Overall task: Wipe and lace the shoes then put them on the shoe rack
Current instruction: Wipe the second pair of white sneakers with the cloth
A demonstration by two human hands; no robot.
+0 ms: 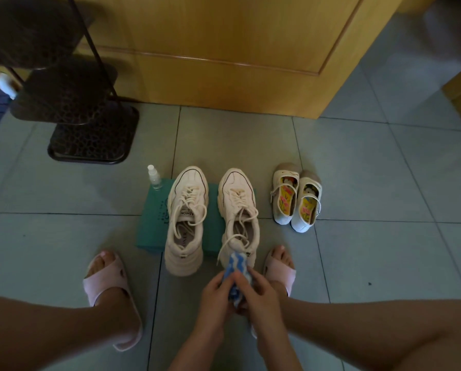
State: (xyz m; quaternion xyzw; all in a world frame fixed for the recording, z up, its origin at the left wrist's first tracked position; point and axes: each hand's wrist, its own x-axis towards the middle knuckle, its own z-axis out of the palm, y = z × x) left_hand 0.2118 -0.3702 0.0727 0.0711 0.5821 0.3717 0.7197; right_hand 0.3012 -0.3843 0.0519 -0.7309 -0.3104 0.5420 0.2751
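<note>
Blue-white striped cloth [236, 266]: at heel of cream lace-up sneaker [237, 194]
Our left hand [215, 293]: grips cloth
Our right hand [258, 294]: grips cloth

Teal box [154, 223] on tiled floor [371, 250], wooden door [224, 49], pink slippers [103, 285]

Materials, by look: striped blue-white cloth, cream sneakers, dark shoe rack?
Blue-and-white wavy-striped cloth: soft textile, matte; it bunches and folds.
Cream chunky sneakers: probably synthetic leather, smooth, faint sheen, stitched panels; woven laces.
Dark tiered shoe rack: likely metal, patterned perforated shelves on thin rods; blurred, so unsure.
</note>
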